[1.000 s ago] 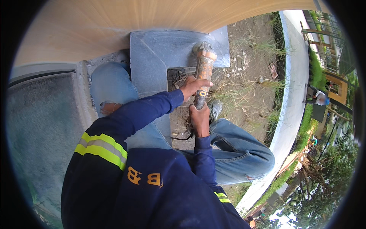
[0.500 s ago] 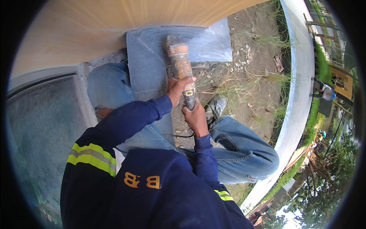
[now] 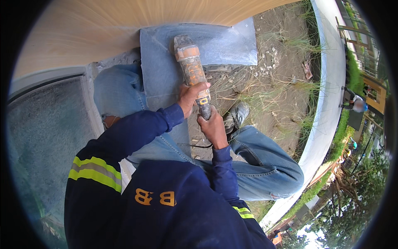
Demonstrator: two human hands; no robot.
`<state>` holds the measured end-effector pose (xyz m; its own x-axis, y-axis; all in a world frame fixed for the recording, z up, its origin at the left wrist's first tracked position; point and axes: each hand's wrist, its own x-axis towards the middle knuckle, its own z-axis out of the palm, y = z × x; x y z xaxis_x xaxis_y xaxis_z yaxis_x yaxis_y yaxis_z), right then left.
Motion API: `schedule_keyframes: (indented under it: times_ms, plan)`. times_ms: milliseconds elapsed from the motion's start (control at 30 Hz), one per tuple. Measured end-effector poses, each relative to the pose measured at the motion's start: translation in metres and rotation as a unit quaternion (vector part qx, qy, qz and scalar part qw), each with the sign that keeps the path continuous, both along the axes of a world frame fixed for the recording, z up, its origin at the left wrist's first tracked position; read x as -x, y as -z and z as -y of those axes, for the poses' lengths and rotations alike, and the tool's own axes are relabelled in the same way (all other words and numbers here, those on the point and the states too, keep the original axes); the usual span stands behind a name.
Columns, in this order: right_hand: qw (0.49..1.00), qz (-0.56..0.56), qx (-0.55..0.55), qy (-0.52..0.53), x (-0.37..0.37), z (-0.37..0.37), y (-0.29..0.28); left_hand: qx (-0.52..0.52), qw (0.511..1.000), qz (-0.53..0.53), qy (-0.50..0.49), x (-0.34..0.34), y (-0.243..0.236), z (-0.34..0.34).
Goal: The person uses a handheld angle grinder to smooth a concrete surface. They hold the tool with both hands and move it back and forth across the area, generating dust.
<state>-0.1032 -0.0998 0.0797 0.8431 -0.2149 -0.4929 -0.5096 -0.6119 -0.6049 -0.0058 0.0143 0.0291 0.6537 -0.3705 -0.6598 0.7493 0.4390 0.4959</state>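
Note:
A dusty orange-and-grey power tool, which looks like an angle grinder (image 3: 192, 66), lies over the grey stone slab (image 3: 228, 43). Its far end sits above the slab's surface; whatever is under that end is hidden. My left hand (image 3: 190, 98) grips the body from the left, with the thumb across the top. Closer to me, my right hand (image 3: 214, 128) is wrapped round the rear handle. A dark cord (image 3: 201, 146) runs by my right wrist. Pale dust marks streak the slab.
A tan wall panel (image 3: 124, 20) rises beyond the slab. My jeans-clad legs bend on either side, and a shoe (image 3: 238, 114) rests on dirt with grass tufts. A framed glass pane (image 3: 49, 120) is at left. Past a pale kerb (image 3: 327, 95), a distant person (image 3: 355, 103) stands.
The grinder's far end has swung a little left across the slab. My left hand has shifted slightly left with it, and both hands keep their hold.

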Motion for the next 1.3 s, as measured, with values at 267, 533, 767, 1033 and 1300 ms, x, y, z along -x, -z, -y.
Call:
schedule_keyframes:
  times_ms: [267,533,767,1033,1300]
  plan:
    - [0.99,-0.022,0.004,0.137,0.006,0.014,-0.007,0.044,0.986,0.065,0.147,-0.019,-0.001,0.051]
    - [0.997,-0.031,-0.008,0.075,0.008,0.007,-0.001,-0.005,0.998,0.038,0.058,-0.001,0.0,0.026]
    - [0.999,-0.001,0.023,0.036,0.016,0.009,-0.003,-0.011,0.999,0.024,0.041,0.009,-0.001,0.016]
    - [0.989,-0.032,-0.039,0.141,0.004,0.006,-0.014,0.042,0.991,0.056,0.11,-0.01,0.002,0.042]
    - [0.999,-0.033,0.0,0.022,0.02,0.006,-0.006,-0.015,1.0,0.0,0.013,0.022,0.0,0.005]
